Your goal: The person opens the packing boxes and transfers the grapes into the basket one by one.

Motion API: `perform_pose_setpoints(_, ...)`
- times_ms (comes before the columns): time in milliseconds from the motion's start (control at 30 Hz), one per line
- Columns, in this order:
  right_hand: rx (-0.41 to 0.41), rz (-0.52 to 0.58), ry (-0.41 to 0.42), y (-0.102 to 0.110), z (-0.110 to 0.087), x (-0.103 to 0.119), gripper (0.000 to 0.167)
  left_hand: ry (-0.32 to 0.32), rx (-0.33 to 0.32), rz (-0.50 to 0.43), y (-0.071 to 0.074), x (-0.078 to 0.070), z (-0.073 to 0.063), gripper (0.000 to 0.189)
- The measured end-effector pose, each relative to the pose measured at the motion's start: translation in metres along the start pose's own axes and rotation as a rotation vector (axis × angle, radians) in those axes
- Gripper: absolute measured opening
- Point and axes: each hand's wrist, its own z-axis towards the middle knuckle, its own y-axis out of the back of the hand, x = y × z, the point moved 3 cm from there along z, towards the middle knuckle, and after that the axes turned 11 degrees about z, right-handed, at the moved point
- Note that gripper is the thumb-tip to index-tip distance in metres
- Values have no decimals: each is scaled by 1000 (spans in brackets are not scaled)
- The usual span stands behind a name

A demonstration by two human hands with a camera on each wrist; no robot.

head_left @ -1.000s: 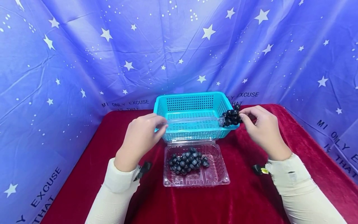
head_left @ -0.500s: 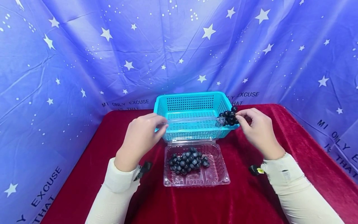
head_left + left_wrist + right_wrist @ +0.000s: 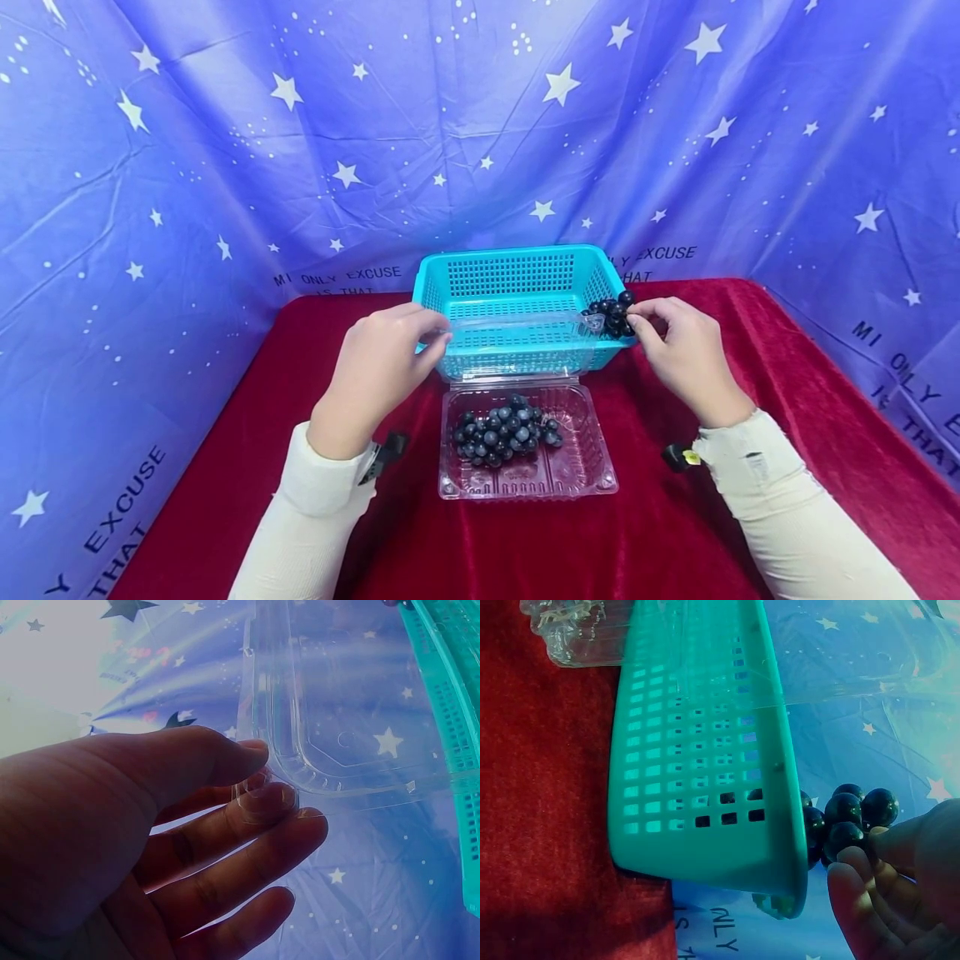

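Pinching one corner of a clear plastic lid between thumb and foremost fingers of the left hand, with the last two fingers apart from it and loosely bent. Pinching likewise, with thumb and fingertips of the right hand, the upper end of a smaller bunch of glossy dark grapes. Holding that smaller bunch just inward of the right hand, at the right end of a turquoise basket, partly above the rim and partly down inside. Showing dark fruit through the wall holes there, in the right wrist view. Cannot tell about contact with the basket floor.

Standing beyond and between the two hands, in the case of the basket. Rising in front of its near wall, in the case of the lid, from a hinge on a clear tray. Resting on the bench between the forearms, nearer the body than either of the hands, in the case of the tray. Lying in it, more toward the left hand's side, with a larger bunch of greyish-black grapes. Covered in deep red cloth, as to the bench. Backed, beyond both hands, by a violet-blue hanging with white stars and black lettering. Wearing pale sleeves to the wrists.
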Motion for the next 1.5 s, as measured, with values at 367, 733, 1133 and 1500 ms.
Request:
perform_pose_setpoints(367,20,-26,-28,-4,-2,-7,11,-1,5,-1,0,-1,1,9)
perform_pose_setpoints(733,19,-37,-36,-7,-3,-18,10,-1,10,-7,0,-1,1,9)
perform_pose_setpoints(1133,15,-14,-82,-13,-5,-21,12,1,9,-5,0,0,1,8)
perform_pose_setpoints(1500,84,18,-127,-18,-6,-22,16,-1,14,-4,0,-1,1,8)
